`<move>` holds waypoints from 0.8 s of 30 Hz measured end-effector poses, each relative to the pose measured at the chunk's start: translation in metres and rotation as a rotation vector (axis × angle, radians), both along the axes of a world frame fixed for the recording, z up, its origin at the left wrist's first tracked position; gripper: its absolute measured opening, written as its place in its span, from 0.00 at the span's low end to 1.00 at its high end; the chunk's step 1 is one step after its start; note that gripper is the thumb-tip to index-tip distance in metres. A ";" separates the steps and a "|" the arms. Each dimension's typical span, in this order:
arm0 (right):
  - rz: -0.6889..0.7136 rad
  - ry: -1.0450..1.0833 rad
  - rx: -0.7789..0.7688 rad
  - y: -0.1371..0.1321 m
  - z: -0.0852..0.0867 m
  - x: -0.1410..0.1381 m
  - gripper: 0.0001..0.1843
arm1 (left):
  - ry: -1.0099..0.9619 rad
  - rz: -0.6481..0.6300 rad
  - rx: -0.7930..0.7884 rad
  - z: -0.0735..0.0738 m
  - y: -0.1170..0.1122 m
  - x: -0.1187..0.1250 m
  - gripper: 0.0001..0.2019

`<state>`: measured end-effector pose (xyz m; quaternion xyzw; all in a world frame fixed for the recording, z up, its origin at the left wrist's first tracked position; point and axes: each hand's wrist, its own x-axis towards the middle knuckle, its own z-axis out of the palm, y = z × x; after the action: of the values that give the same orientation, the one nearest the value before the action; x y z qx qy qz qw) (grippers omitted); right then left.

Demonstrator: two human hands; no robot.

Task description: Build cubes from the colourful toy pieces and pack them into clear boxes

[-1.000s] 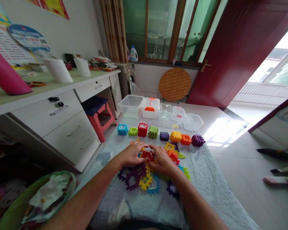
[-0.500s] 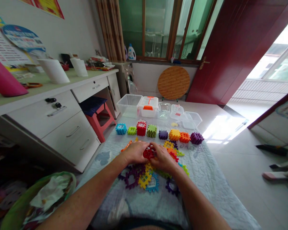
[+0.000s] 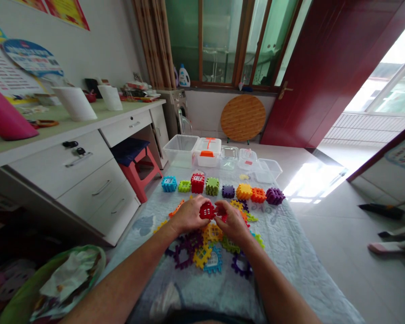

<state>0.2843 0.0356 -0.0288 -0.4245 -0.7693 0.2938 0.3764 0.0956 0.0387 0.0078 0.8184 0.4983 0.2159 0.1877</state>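
Note:
My left hand (image 3: 191,214) is closed around a red interlocking block panel (image 3: 207,210) with small window openings, held above the cloth. Close on its right, the fingers of my right hand (image 3: 231,220) are bent round another red panel (image 3: 224,218), mostly hidden by them. The two red pieces nearly meet; whether they touch, I cannot tell. Below my hands lie loose notched panels: a yellow one (image 3: 202,256), a blue one (image 3: 214,261), a purple one (image 3: 183,255) and a dark violet one (image 3: 241,264). Farther right is another yellow panel (image 3: 236,205).
Beyond my hands runs a row of assembled blocks, from a blue cube (image 3: 169,183) to a purple one (image 3: 275,196). Clear plastic boxes (image 3: 181,150) stand behind it. At left are a desk (image 3: 84,168), a pink stool (image 3: 141,175) and a green basket (image 3: 103,261).
My hands have drawn slightly apart, and the left red panel now shows its windowed face. My right hand has shifted a little to the right. The view has tilted slightly.

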 end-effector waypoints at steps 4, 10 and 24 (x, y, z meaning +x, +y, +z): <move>-0.044 0.000 0.028 -0.002 0.004 -0.003 0.06 | 0.001 0.028 0.007 0.002 -0.002 0.005 0.19; -0.092 -0.012 0.040 -0.005 0.008 -0.003 0.05 | -0.026 0.045 0.010 -0.003 -0.003 0.006 0.22; -0.040 -0.089 0.085 -0.002 0.017 0.013 0.08 | -0.052 0.050 0.036 0.008 0.004 -0.006 0.21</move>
<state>0.2977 0.0335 -0.0121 -0.4361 -0.7885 0.2340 0.3651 0.0892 0.0428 0.0154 0.8031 0.5096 0.2506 0.1803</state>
